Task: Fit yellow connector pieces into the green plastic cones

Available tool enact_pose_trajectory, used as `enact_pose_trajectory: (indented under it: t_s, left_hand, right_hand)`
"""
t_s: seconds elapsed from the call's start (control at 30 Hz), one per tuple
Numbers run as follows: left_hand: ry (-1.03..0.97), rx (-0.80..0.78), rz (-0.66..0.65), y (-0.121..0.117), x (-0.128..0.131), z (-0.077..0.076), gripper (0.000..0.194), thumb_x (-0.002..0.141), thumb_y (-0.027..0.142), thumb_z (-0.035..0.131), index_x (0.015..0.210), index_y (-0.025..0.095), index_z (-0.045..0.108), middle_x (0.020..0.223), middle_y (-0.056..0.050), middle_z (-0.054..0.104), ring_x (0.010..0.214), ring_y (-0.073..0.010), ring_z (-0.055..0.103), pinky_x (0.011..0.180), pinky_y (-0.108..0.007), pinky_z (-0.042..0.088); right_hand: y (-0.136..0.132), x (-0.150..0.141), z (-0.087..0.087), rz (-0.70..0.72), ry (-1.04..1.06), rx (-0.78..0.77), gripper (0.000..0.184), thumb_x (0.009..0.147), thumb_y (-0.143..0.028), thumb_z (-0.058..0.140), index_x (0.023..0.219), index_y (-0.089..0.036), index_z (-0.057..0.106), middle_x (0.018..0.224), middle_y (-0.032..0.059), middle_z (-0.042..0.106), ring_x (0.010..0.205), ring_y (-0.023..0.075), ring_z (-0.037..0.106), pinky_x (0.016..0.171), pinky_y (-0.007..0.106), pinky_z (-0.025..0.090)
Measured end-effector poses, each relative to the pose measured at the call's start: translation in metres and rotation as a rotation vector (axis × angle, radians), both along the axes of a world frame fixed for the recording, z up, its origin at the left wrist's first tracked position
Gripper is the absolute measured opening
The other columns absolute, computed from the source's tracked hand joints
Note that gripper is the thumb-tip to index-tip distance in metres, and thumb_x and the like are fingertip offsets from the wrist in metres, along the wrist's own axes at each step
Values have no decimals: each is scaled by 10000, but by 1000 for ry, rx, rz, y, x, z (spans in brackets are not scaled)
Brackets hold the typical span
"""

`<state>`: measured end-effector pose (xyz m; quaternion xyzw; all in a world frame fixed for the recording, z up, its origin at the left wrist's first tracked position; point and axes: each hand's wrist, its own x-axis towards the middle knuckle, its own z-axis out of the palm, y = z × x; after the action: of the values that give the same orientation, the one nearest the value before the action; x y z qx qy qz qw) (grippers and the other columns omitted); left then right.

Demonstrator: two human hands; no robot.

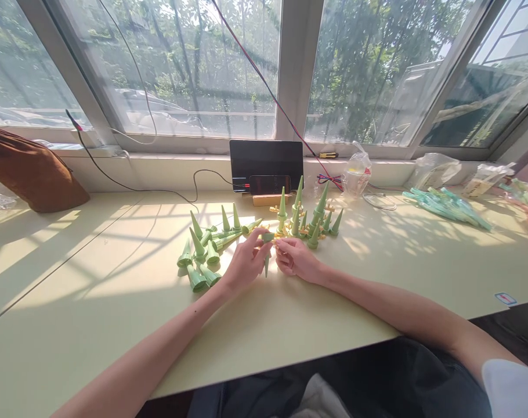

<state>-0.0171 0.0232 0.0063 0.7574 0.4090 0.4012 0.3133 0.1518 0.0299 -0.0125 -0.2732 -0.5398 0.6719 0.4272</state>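
Observation:
My left hand is closed on a green plastic cone, its tip pointing down and its wide end up between the fingers. Close beside it, my right hand pinches a small yellow piece near the cone's wide end. Whether the piece touches the cone I cannot tell. Several loose green cones stand and lie to the left of my hands. Behind my right hand stands a group of green cones with yellow pieces among them.
A tablet and a phone lean on a wooden stand by the window, with cables around them. At the right lie pale green strips and plastic bags. A brown bag sits at the far left.

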Motion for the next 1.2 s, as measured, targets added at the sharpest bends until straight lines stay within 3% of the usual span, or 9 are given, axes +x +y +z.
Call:
enact_pose_trajectory:
  t_s: [0.17, 0.33, 0.47, 0.57, 0.73, 0.97, 1.2]
  left_hand:
    - [-178, -196, -66, -1, 1, 0, 277, 910, 444, 503, 1071, 230, 430, 571, 71, 521, 338, -68, 418, 371, -194, 313]
    - [-231, -326, -123, 0, -2, 5, 270, 898, 448, 530, 1009, 230, 415, 512, 83, 519, 320, -66, 397, 371, -194, 302]
    - [-259, -387, -176, 0, -5, 10, 264, 906, 465, 512, 942, 219, 423, 513, 64, 544, 351, -72, 440, 398, -198, 316]
    - [-260, -379, -187, 0, -5, 11, 261, 909, 464, 504, 935, 216, 427, 550, 53, 574, 348, -63, 436, 405, -202, 321]
    - [-180, -271, -145, -1, -4, 8, 229, 914, 429, 500, 991, 225, 430, 483, 88, 513, 336, -71, 417, 416, -210, 348]
    - [79, 49, -13, 3, -4, 0, 150, 923, 335, 472, 1014, 220, 501, 540, 80, 497, 385, -68, 430, 467, -217, 372]
    - [103, 66, 10, 2, -2, -3, 125, 928, 312, 461, 1015, 226, 491, 541, 81, 516, 390, -65, 440, 500, -216, 387]
  right_hand:
    - [0, 0, -3, -50, -68, 109, 424, 888, -499, 533, 634, -199, 373, 543, -80, 321, 378, 60, 380, 355, 207, 209]
    - [-2, 2, -5, -172, -278, 358, 359, 923, -456, 486, 677, -205, 413, 520, -70, 390, 417, 80, 387, 434, 238, 302]
    - [-1, 4, -8, -352, -481, 617, 315, 928, -397, 488, 686, -199, 447, 549, -49, 417, 510, 101, 390, 508, 255, 309]
    - [2, 4, -11, -387, -521, 677, 305, 939, -377, 464, 691, -199, 452, 556, -47, 410, 526, 106, 381, 520, 260, 302]
    - [0, 3, -8, -323, -435, 551, 328, 927, -419, 489, 687, -203, 430, 537, -56, 404, 483, 98, 397, 495, 256, 316]
    - [-5, 3, 3, 95, -7, -34, 387, 884, -474, 563, 679, -195, 389, 549, -82, 310, 402, 55, 348, 402, 207, 184]
    - [-2, 3, 1, 91, 11, -52, 371, 881, -457, 576, 686, -193, 404, 539, -87, 304, 389, 59, 367, 388, 205, 184]
